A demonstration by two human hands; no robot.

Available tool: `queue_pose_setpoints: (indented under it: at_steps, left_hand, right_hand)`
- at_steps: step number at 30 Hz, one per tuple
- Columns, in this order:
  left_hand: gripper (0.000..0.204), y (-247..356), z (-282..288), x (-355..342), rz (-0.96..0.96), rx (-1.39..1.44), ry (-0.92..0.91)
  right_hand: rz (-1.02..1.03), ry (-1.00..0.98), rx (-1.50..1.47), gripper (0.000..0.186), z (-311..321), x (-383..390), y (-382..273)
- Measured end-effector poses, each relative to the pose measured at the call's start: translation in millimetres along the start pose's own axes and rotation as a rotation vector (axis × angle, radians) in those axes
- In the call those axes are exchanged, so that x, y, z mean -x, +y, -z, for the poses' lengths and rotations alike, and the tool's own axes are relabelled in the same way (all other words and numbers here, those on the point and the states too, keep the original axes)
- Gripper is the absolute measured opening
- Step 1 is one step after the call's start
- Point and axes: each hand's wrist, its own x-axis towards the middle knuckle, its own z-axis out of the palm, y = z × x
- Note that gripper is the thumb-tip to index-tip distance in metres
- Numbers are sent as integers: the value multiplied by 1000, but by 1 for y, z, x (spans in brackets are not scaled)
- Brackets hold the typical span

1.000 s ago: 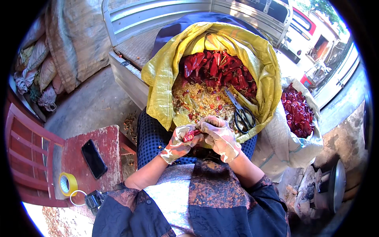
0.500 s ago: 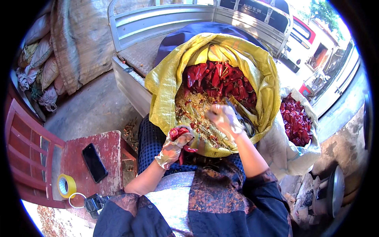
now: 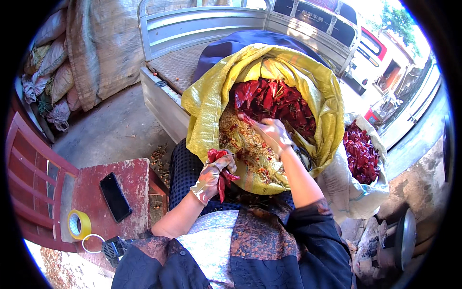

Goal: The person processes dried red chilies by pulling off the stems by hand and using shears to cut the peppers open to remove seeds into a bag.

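Holding split dried red chilli pods (image 3: 220, 169), gloved left hand (image 3: 211, 176); right hand (image 3: 272, 135) pinching one red chilli (image 3: 246, 118) inside yellow woven sack (image 3: 207, 103).

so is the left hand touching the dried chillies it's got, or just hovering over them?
Touching. The head view shows the left hand closed around a bunch of red dried chillies, the fingers wrapped over them with no gap, at the near edge of the yellow sack.
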Motion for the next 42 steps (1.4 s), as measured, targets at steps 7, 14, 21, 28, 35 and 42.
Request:
queue_pose_setpoints:
  at_steps: [7, 14, 21, 28, 35, 42]
  left_hand:
    - [38, -9, -10, -7, 24, 3, -48]
    - [27, 2, -27, 4, -47, -40, 38]
    - [37, 0, -27, -2, -57, -329, -8]
    - [38, -2, -27, -3, -155, -519, -147]
    - [38, -13, -13, -4, -163, -435, -203]
    - [28, -9, -21, -2, -7, -454, -187]
  right_hand:
    - [-15, -99, -964, 15, -21, 99, 18]
    - [202, 53, -392, 15, -35, 137, -5]
    - [345, 135, -146, 17, -26, 134, 1]
    - [445, 238, -99, 21, 4, 116, -29]
    - [566, 50, -64, 15, 1, 112, -31]
    - [200, -97, -533, 15, 0, 119, -25]
